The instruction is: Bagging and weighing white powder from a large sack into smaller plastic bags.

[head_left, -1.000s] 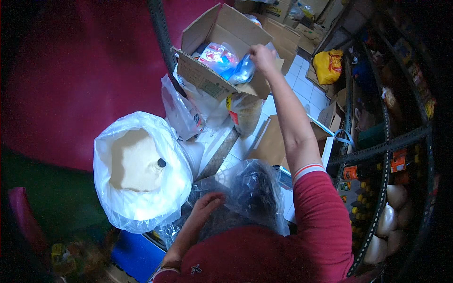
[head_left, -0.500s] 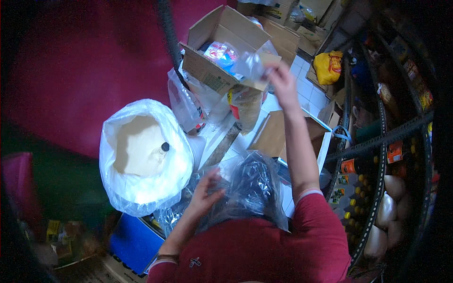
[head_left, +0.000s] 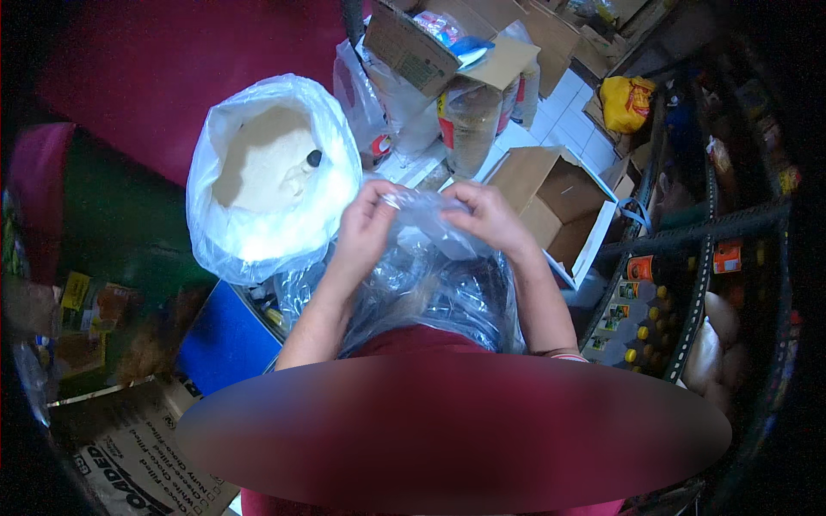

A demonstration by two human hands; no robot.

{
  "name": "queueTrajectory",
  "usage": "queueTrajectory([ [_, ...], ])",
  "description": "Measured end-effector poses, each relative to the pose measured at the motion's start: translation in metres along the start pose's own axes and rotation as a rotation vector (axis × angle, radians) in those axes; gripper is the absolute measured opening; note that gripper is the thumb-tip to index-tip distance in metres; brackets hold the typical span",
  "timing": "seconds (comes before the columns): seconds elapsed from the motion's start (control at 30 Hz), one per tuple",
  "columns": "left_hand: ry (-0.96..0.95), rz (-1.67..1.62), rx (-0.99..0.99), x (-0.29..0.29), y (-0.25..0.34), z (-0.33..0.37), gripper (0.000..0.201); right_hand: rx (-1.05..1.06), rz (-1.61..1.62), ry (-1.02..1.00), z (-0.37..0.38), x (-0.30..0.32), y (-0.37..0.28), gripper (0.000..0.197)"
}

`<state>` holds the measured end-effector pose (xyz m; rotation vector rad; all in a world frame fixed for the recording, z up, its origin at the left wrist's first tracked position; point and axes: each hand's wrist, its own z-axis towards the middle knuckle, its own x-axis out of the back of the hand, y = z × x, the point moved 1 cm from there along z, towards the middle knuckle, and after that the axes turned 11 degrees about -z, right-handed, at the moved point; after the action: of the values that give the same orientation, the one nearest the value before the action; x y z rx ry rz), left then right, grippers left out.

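Between my two hands a small clear plastic bag (head_left: 434, 225) is stretched over my lap. My left hand (head_left: 366, 224) pinches one end of it, and my right hand (head_left: 492, 222) grips the other. Below them a large sheet of clear plastic (head_left: 460, 297) covers my lap. To the left, nearest my left hand, stands a big white plastic-lined sack (head_left: 340, 202) of pale powder (head_left: 258, 163). A tool with a black end (head_left: 314, 158) sticks up from the powder; its lower part is buried.
An open cardboard box (head_left: 409, 52) with packets sits at the back among filled bags (head_left: 473, 120). Another open carton (head_left: 525, 185) is beyond my right hand. Metal shelving (head_left: 680, 236) with bottles lines the right. A blue box (head_left: 228, 340) lies at lower left.
My right hand has come back from the far cardboard box with the small clear bag. Both hands now hold it over my lap. The view has tilted downward.
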<state>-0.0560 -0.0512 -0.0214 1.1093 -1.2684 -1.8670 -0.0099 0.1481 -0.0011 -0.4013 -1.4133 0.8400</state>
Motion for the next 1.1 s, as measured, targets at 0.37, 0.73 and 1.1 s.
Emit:
queueTrajectory([
  [0.37,0.387,-0.309,0.116,0.063,0.007,-0.030,0.011,-0.256,0.760,0.404,-0.024,-0.012,0.043,0.012],
  [0.73,-0.081,0.445,-0.003,0.010,0.069,-0.047,0.020,-0.224,0.876,0.503,-0.008,-0.046,0.013,0.015],
  [1.1,0.045,0.069,0.113,0.010,-0.009,-0.043,0.016,-0.272,1.089,0.312,-0.009,-0.079,-0.017,0.017],
])
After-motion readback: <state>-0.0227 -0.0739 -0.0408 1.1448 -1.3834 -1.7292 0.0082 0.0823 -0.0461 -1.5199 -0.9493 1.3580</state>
